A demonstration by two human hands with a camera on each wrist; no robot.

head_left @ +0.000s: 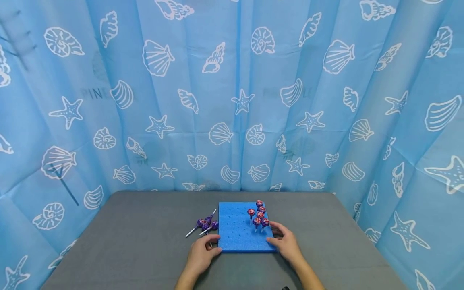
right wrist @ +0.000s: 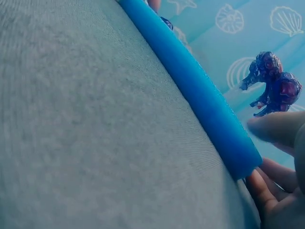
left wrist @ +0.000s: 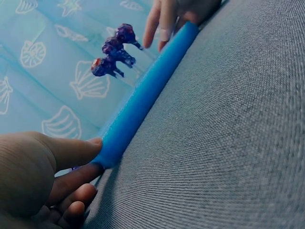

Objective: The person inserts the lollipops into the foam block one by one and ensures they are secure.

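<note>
A square blue foam board (head_left: 237, 239) with small holes lies on the table in front of me. Several lollipops (head_left: 260, 214) in purple-and-red wrappers stand upright by their sticks in its right part. My left hand (head_left: 201, 253) holds the board's near left corner, thumb (left wrist: 78, 151) at the edge and index finger just below it. On the opposite side, my right hand (head_left: 288, 245) grips the right edge near the front corner, its thumb (right wrist: 274, 128) over the top and the other fingers low along the side. Loose lollipops (head_left: 207, 224) lie in a small pile beyond my left hand.
The grey cloth-covered table (head_left: 145, 241) stretches out around the board. A blue curtain (head_left: 203, 112) with white shell and starfish prints hangs behind it and on both sides. A small dark object (head_left: 285, 288) shows at the bottom edge of the head view.
</note>
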